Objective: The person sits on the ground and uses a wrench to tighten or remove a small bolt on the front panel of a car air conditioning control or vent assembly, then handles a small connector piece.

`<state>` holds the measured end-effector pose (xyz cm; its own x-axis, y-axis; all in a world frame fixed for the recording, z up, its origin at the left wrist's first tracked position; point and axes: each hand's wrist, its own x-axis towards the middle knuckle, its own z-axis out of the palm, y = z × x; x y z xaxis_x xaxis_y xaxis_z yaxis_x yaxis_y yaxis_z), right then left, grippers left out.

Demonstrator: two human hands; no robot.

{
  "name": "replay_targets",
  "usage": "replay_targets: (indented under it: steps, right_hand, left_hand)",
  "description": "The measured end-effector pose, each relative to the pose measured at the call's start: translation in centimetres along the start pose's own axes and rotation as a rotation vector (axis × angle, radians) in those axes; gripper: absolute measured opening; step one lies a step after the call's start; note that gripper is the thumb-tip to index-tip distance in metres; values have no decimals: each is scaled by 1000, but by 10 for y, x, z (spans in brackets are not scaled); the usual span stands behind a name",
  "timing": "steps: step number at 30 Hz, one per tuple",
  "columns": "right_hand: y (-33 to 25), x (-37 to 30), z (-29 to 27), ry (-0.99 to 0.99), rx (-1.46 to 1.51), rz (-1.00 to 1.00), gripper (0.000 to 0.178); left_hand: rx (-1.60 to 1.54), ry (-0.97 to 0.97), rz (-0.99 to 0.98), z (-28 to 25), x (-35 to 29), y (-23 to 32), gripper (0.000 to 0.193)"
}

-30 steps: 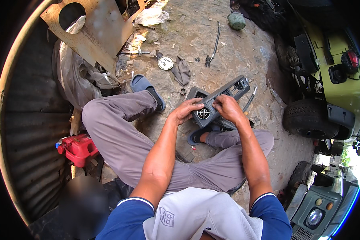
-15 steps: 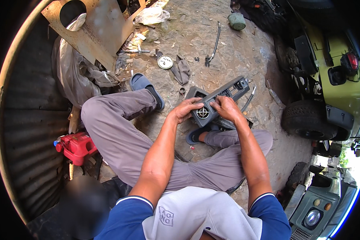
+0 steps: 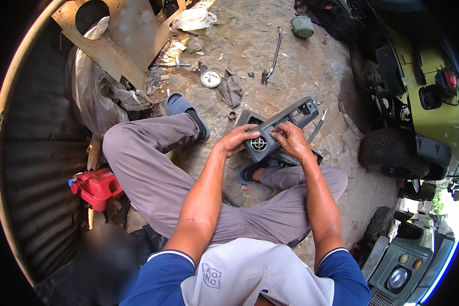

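A dark grey plastic car dashboard panel (image 3: pixel 302 113) is held at a slant above the ground, between my knees. It has a round air vent (image 3: pixel 258 144) at its near left end and openings at its far right end. My left hand (image 3: pixel 236 139) is closed around the panel's left end, thumb on top beside the vent. Just right of the vent, my right hand (image 3: pixel 291 141) has its fingers curled and pinched together at the panel's face. Whatever may be between those fingertips is too small to make out.
Beyond the panel lie a round dish (image 3: pixel 210 78) of small parts, a dark rag (image 3: pixel 232 92) and a black hose (image 3: pixel 275 58). A red jerrycan (image 3: pixel 99 187) stands left, near the corrugated wall (image 3: pixel 38 168). A yellow-green vehicle (image 3: pixel 428 127) is on the right.
My right hand has shifted slightly and turned on the panel's face, its fingers now more drawn together. My left hand and the panel have stayed nearly still.
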<state>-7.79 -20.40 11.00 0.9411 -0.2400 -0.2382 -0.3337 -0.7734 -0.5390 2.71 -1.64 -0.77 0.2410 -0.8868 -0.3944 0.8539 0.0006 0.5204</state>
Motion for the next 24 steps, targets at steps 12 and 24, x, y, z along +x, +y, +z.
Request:
replay_targets:
  steps: [12,24]
  right_hand:
    - [-4,-3,4,23,20,28,25]
    - [-6,-9,10,85,42,9,19]
  left_hand:
    - [-2,-11,1,1,1,0,55]
    - [-20,-9,6,-1,0,-2,55]
